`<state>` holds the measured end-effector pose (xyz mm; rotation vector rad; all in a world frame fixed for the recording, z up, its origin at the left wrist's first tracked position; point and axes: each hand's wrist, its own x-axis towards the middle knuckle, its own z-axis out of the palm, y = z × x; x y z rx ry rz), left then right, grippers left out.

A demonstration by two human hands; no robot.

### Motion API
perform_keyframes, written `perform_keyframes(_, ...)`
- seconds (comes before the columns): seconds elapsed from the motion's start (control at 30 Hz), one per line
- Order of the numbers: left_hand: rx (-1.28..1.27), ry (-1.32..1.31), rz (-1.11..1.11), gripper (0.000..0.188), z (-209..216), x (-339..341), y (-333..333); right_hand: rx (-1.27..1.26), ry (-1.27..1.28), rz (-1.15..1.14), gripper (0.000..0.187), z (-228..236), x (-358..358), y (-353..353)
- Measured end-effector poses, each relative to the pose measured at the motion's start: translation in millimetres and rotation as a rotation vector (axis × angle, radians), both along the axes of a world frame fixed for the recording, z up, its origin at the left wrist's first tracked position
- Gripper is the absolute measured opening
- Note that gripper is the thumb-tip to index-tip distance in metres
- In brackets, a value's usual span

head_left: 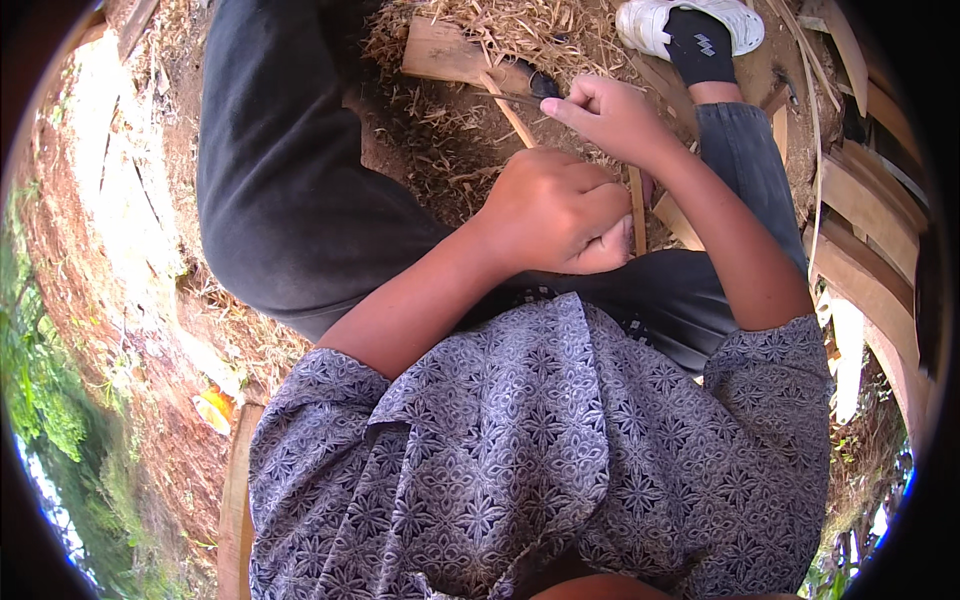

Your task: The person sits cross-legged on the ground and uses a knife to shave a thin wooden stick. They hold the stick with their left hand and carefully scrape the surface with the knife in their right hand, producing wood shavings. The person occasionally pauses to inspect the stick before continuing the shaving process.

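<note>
A pale wooden strip (519, 121) reaches out from the left hand (560, 212), above ground covered with wood shavings (545, 28).
The left hand is closed in a fist on the strip, whose near end goes hidden behind the knuckles; the far end lies by a flat wooden board (440, 52). A thin dark tool (527, 99), like a blade, passes across the strip. The right hand (612, 118) is gripping this tool with curled fingers and thumb. Farther out are a white shoe (742, 28) and, at the right, curved wooden slats (868, 192).
</note>
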<state>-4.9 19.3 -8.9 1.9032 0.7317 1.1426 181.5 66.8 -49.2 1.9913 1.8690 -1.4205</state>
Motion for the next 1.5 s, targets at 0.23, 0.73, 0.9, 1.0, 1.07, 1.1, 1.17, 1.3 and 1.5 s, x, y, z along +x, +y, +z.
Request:
perform_keyframes(0.23, -0.009, -0.005, -0.007, 0.011, 1, -1, 1, 0.068, -0.099, 0.119, 0.051, -3, -21, 8)
perform_keyframes(0.73, -0.013, 0.008, 0.028, 0.015, 5, 1, 6, 0.099, -0.155, 0.106, 0.053, -66, -16, 25)
perform_keyframes(0.9, -0.029, 0.022, -0.033, 0.014, 6, 0, 11, 0.171, -0.073, 0.060, 0.056, -62, -1, 20)
perform_keyframes(1.0, -0.039, 0.026, -0.049, 0.013, 3, -2, 6, 0.118, -0.026, 0.131, 0.054, -36, 5, 22)
perform_keyframes(1.07, -0.029, -0.003, -0.037, 0.012, 3, -1, 7, 0.035, -0.019, 0.110, 0.057, -35, 10, 18)
perform_keyframes(1.1, -0.024, -0.008, -0.026, 0.012, 4, -1, 7, -0.006, -0.015, 0.100, 0.059, -36, 11, 17)
perform_keyframes(1.17, -0.016, -0.026, 0.000, 0.012, 3, 0, 9, -0.108, 0.030, 0.016, 0.059, -32, 2, 15)
perform_keyframes(1.3, -0.020, -0.038, 0.047, 0.013, 2, -3, 8, -0.014, 0.073, 0.039, 0.057, -48, 1, 11)
perform_keyframes(1.5, -0.013, -0.058, 0.039, 0.016, 3, 3, 10, 0.076, -0.112, 0.010, 0.054, -73, -16, 12)
